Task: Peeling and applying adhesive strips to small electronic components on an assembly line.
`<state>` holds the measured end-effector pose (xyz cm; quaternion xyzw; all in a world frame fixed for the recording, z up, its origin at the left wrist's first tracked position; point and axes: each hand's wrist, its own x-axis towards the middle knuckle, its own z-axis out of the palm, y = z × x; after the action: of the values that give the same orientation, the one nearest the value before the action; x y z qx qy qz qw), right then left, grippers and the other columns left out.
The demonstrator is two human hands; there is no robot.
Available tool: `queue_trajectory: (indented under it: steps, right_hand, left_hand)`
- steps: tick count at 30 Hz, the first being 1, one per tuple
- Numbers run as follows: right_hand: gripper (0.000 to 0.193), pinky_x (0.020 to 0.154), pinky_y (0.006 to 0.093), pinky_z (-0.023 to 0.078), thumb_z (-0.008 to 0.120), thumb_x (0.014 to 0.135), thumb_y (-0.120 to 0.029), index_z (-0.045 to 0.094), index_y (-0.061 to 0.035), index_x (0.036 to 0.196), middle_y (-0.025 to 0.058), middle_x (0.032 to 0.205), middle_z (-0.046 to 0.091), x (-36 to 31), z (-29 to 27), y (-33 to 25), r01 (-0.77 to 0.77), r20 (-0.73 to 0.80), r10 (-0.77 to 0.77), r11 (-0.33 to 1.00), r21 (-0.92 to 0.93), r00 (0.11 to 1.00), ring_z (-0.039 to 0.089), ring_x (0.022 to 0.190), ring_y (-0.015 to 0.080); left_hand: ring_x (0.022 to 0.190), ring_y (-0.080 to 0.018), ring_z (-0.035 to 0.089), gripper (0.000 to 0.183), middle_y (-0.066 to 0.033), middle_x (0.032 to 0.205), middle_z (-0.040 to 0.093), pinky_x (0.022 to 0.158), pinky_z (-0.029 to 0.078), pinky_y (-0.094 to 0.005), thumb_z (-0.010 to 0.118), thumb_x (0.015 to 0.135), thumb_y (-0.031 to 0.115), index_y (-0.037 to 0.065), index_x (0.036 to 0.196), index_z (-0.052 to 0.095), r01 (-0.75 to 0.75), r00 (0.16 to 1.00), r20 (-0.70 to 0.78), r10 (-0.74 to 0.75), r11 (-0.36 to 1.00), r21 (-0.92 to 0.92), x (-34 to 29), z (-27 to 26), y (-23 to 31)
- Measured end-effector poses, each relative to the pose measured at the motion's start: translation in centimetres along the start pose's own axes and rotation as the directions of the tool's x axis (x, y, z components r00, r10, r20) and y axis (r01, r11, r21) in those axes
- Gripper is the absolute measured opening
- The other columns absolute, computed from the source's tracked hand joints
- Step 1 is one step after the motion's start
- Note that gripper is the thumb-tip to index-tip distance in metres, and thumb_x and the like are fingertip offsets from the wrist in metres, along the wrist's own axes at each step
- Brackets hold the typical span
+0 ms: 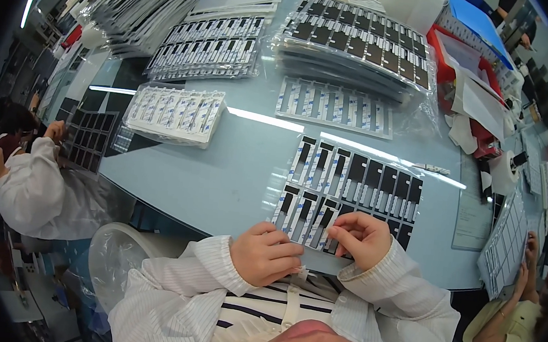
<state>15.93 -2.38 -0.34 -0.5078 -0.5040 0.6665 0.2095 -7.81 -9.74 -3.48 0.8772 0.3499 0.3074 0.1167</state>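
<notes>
While both hands worked at the near edge of the pale blue counter (222,166), the left hand (265,253) curled shut over a small white strip (301,272), and the right hand (360,238) pinched the lower edge of the clear sheet of black-and-white strips (351,184) lying before them.

We see the sheet of strips (351,187) on the table (221,173) before us | stacked sheets (357,45) behind it | small stack (174,115) to its left | paper tray (470,90) right.
</notes>
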Motion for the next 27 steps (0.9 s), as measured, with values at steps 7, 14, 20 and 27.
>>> queue_trajectory:
  steps: [7, 14, 20, 27]
  right_hand:
    - [0.014, 0.056, 0.0214, 0.052, 0.07, 0.092, -0.004, 0.067, 0.0018, 0.104, 0.0093, 0.087, 0.072, -0.19, 0.02, 0.31, 0.001, 0.002, -0.001, 1.0, 0.02, 1.0, 0.064, 0.062, 0.009]
    - [0.013, 0.056, 0.0212, 0.051, 0.07, 0.092, -0.002, 0.066, 0.0018, 0.104, 0.009, 0.088, 0.072, -0.26, 0.11, 0.0, -0.019, -0.004, 0.019, 1.0, 0.016, 1.0, 0.063, 0.062, 0.0087]
    - [0.013, 0.054, 0.0209, 0.051, 0.069, 0.092, -0.001, 0.066, 0.0025, 0.104, 0.0089, 0.089, 0.071, 0.24, -0.01, -0.07, -0.019, -0.015, 0.019, 0.999, 0.038, 1.0, 0.063, 0.061, 0.0082]
    - [0.014, 0.053, 0.0198, 0.05, 0.07, 0.091, 0.001, 0.065, 0.0037, 0.104, 0.0093, 0.088, 0.07, -0.08, 0.16, -0.38, -0.044, -0.052, 0.044, 0.999, -0.007, 0.998, 0.062, 0.059, 0.0079]
  left_hand:
    - [0.084, -0.0181, 0.062, 0.019, 0.0017, 0.106, 0.07, 0.077, 0.044, -0.0329, 0.081, 0.075, 0.021, 0.015, 0.09, 0.07, 0.005, 1.0, 0.01, -0.005, 1.0, -0.013, -0.17, 0.05, 0.1]
    - [0.085, -0.0202, 0.061, 0.022, 0.0017, 0.111, 0.071, 0.077, 0.044, -0.0339, 0.081, 0.072, 0.018, 0.014, 0.091, 0.069, 0.075, 0.997, 0.019, -0.075, 0.997, 0.004, -0.88, 0.15, 0.85]
    - [0.082, -0.0191, 0.061, 0.014, -0.0009, 0.11, 0.071, 0.073, 0.043, -0.032, 0.076, 0.076, 0.019, 0.012, 0.085, 0.067, 0.077, 0.997, 0.015, -0.077, 0.997, 0.02, -0.75, -0.19, 0.85]
    - [0.085, -0.0184, 0.06, 0.015, -0.0027, 0.11, 0.071, 0.074, 0.043, -0.0313, 0.074, 0.076, 0.022, 0.011, 0.084, 0.067, 0.057, 0.998, 0.02, -0.058, 0.996, 0.075, -0.86, -0.08, 0.66]
